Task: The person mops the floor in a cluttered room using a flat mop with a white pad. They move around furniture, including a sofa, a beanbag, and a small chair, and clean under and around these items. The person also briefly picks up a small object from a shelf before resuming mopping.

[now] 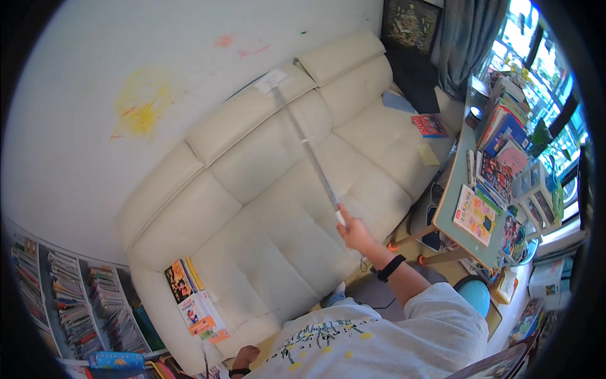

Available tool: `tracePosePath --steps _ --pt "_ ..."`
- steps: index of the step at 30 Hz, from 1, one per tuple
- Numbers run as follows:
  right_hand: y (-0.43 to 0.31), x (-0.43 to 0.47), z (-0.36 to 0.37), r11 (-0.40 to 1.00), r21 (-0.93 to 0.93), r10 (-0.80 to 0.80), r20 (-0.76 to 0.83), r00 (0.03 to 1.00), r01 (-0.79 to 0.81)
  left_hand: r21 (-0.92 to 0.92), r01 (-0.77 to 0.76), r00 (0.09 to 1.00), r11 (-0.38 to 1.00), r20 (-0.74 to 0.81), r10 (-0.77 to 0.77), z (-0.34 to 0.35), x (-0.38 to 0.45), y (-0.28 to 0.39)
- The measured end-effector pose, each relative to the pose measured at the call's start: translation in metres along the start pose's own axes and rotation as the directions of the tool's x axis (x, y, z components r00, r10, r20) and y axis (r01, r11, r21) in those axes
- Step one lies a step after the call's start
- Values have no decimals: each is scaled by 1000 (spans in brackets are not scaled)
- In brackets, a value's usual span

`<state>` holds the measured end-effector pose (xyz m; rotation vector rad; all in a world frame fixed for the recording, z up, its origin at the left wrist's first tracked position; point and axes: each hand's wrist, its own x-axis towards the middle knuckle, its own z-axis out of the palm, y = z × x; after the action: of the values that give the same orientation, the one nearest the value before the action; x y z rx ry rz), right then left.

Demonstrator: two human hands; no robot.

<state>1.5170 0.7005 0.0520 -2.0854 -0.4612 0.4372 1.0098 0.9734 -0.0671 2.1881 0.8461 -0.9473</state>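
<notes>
My right hand (356, 233) grips the white handle end of a long metal pole (316, 163), with the index finger stretched along it. At the pole's far end, a flat head with a white cloth or wipe (271, 80) rests on top of the backrest of a cream leather sofa (279, 232), close to the wall. Low in the view, my left hand (247, 355) hangs near the sofa's front edge. Its fingers look curled, but whether they hold anything cannot be made out.
Picture books (196, 312) lie at the sofa's left end, with a red book (429, 125) at the right. A green-topped table (447, 222) loaded with books stands along the window. Bookshelves (78, 298) fill the lower left. Yellow and red scribbles (144, 106) mark the wall.
</notes>
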Motion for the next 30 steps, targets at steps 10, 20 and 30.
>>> tracePosePath --steps 10,20,30 --pt "18 -53 -12 948 -284 -99 177 979 147 -266 42 982 963 -167 -89 -77 84 28" --pt "76 -4 -71 996 -32 -86 -229 970 81 -84 -8 994 996 -110 -1 -57 67 64" --pt "95 125 -83 974 218 136 -383 914 -54 32 -39 999 999 -21 40 -61 78 77"
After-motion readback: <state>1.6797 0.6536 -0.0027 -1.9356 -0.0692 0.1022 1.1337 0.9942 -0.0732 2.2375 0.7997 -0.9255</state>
